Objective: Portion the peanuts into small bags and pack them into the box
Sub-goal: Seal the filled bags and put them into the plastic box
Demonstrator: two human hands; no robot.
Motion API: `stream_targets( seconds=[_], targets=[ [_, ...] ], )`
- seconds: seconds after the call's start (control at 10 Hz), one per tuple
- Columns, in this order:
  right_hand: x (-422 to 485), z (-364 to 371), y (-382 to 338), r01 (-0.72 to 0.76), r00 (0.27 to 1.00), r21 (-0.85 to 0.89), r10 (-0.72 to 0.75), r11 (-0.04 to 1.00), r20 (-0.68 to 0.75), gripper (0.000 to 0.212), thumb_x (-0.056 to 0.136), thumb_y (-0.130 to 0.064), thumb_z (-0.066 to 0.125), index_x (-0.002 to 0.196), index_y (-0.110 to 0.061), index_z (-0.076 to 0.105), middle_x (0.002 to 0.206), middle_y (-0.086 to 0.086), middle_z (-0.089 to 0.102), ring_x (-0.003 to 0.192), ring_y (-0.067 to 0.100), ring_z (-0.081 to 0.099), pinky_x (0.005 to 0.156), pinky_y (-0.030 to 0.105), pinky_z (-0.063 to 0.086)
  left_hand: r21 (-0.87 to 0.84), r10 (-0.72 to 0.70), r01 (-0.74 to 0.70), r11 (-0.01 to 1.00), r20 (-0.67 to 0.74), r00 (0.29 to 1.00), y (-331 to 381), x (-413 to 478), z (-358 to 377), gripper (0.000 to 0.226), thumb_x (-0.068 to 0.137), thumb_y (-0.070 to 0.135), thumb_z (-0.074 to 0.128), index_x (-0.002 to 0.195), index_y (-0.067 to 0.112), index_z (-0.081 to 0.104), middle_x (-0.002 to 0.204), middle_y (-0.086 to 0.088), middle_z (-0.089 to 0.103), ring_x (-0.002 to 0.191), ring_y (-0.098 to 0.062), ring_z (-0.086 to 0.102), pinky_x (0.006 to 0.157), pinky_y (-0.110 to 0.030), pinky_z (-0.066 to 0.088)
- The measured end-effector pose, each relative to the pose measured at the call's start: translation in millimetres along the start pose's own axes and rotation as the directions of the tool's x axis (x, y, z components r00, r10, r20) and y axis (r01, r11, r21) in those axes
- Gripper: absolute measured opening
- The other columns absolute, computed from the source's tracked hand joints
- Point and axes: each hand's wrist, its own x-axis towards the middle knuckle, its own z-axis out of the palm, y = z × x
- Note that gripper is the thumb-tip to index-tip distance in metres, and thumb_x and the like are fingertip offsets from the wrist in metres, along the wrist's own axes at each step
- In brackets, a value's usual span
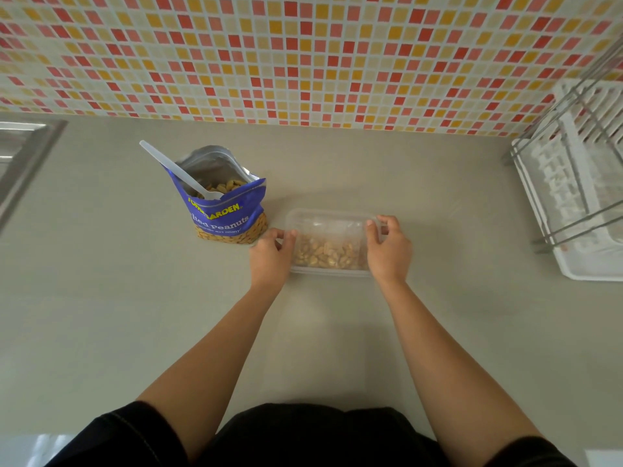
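Note:
A clear plastic box (pixel 328 218) sits on the grey counter, with small bags of peanuts (pixel 325 254) visible inside through its clear top. My left hand (pixel 271 256) grips the box's left end and my right hand (pixel 389 249) grips its right end, fingers curled over the edges. I cannot tell whether a lid is on it. To the left stands an open blue peanut bag (pixel 226 210), upright, with loose peanuts inside. A white plastic spoon (pixel 177 170) leans in the bag, its handle pointing up and left.
A white dish rack with a metal frame (pixel 573 183) stands at the right edge. A steel sink rim (pixel 23 156) shows at the far left. A tiled wall (pixel 303 55) backs the grey counter (pixel 135 315).

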Motion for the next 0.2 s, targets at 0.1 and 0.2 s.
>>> stream_targets(
  seconds=[0.1,0.2],
  targets=[
    [2.8,-11.0,-9.1,-0.084,0.99,0.036,0.079,0.996,0.114,0.037,0.096,-0.033,0.042,0.126,-0.013,0.052,0.114,0.013,0.065,0.107,0.031,0.059,0.086,0.031,0.042,0.015,-0.029,0.028,0.999,0.051,0.998,3.7,-1.3,-5.6,0.037,0.092,0.037,0.049,0.093,0.003,0.063,0.078,-0.009,0.062,0.074,-0.022,0.052,0.07,-0.025,0.035],
    [4.9,-22.3,-13.6,-0.125,0.981,0.059,0.114,0.99,0.155,0.041,0.098,-0.036,0.035,0.126,-0.01,0.051,0.119,0.016,0.062,0.113,0.033,0.055,0.091,0.033,0.04,0.038,-0.052,0.049,0.998,0.079,0.996,4.8,-2.8,-12.0,0.043,0.094,0.042,0.043,0.09,0.004,0.061,0.078,-0.009,0.059,0.08,-0.028,0.055,0.072,-0.028,0.036]
  ],
)
